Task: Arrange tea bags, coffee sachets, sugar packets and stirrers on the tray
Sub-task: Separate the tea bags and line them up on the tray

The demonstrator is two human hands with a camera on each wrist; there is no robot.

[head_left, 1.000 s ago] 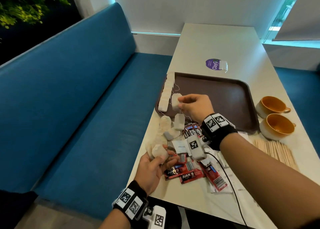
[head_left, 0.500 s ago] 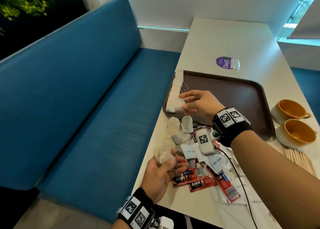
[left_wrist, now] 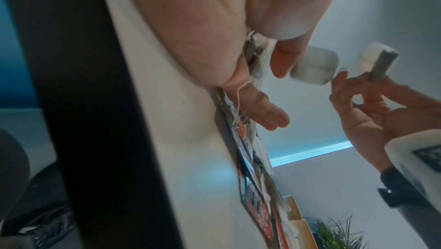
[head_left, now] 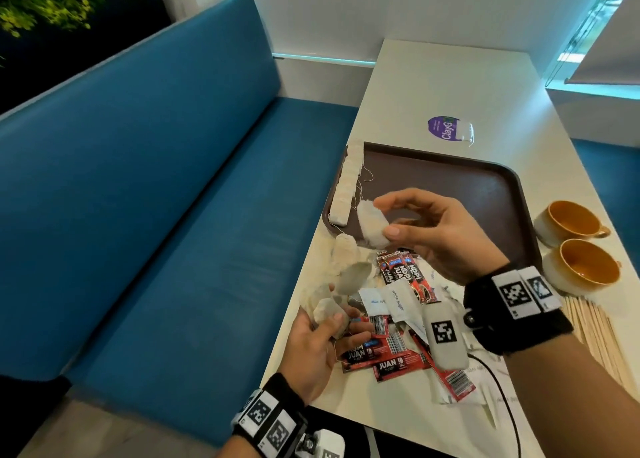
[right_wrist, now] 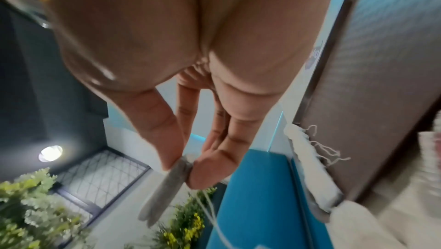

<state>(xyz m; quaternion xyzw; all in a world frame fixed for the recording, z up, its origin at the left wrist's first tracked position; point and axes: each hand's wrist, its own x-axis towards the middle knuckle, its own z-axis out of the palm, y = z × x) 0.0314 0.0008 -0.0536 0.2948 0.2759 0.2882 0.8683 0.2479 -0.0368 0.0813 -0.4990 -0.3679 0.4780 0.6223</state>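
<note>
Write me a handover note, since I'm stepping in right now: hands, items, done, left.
Right hand pinches a tea bag above the tray's near left corner.
Left hand grips another tea bag at the table edge.
Done: a row of tea bags along the tray left rim.
Left: loose tea bags, coffee sachets, sugar packets, stirrers, all on the table.

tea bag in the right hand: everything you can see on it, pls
The tea bag is a small off-white pouch of soft, papery-looking material, slightly crumpled and puffed. The right hand pinches it between thumb and fingertips, holding it tilted in the air over the near left corner of the brown tray, close to the row of tea bags along the tray's left edge without touching it. In the right wrist view a thin white string hangs from it.
</note>
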